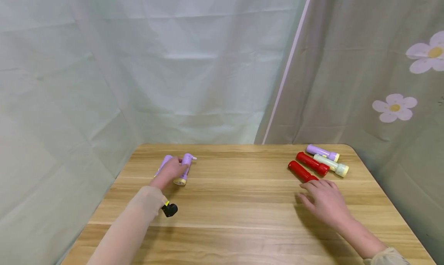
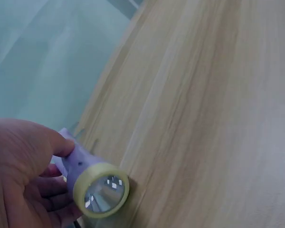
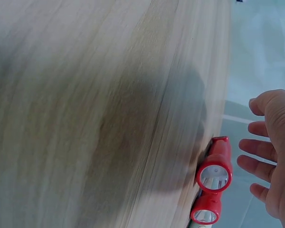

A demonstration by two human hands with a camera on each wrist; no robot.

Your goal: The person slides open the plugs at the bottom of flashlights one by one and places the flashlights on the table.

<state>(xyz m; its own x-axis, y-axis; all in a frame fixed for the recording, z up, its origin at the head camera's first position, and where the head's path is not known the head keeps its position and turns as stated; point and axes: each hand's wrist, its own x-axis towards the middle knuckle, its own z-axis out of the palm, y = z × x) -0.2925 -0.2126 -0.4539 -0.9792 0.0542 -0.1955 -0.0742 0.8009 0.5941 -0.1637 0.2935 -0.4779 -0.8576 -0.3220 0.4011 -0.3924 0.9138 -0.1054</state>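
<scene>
My left hand [image 1: 170,170] grips a purple flashlight [image 1: 186,165] with a pale yellow rim at the left of the table. In the left wrist view the thumb and fingers close round its purple body [image 2: 77,161], lens toward the camera. Just left of that hand lies a second purple flashlight [image 1: 164,163], partly hidden by the hand. My right hand [image 1: 326,203] hovers with relaxed fingers, holding nothing, just in front of the nearer red flashlight [image 1: 301,171]. Beside that one lies another red flashlight [image 1: 313,164].
Behind the red ones lie a pale green flashlight [image 1: 331,165] and a purple flashlight [image 1: 322,152], near the back right corner of the wooden table [image 1: 236,203]. Curtains [image 1: 194,72] hang along the back and sides. A black device [image 1: 170,209] sits at my left wrist.
</scene>
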